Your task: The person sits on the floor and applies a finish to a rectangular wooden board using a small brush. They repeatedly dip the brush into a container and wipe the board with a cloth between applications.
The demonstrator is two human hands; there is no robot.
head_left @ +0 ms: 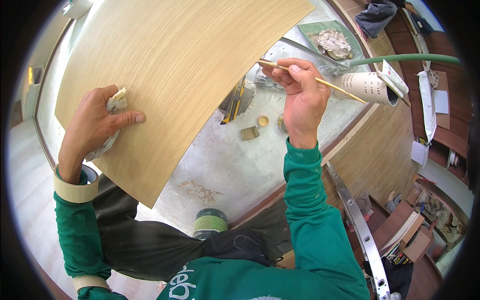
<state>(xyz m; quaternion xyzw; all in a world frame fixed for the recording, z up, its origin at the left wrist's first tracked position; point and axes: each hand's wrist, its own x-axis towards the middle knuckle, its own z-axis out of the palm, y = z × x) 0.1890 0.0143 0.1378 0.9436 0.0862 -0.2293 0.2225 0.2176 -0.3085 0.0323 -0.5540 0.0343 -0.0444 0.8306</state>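
Note:
My left hand [95, 122] is closed around a crumpled whitish rag [117, 103], its thumb resting on a large wood-grained panel [170, 70]. Between thumb and fingers, my right hand [306, 102] pinches a thin paintbrush [345, 92]. The brush's tip is at the panel's right edge; whether it touches cannot be made out. A roll of cream masking tape [72, 193] circles my left wrist, and another roll [91, 282] sits further up that sleeve. Beside the panel edge lie a yellow and black utility knife [233, 104], a small round cap [263, 120] and a small greenish block [249, 133].
A green-banded can [209, 223] stands by my legs. To the right are a large cardboard tube [365, 84], a green hose [405, 58], crumpled paper [334, 43] on a green tray and a long metal level-like bar [357, 225]. Part of another person [376, 19] shows at the upper right.

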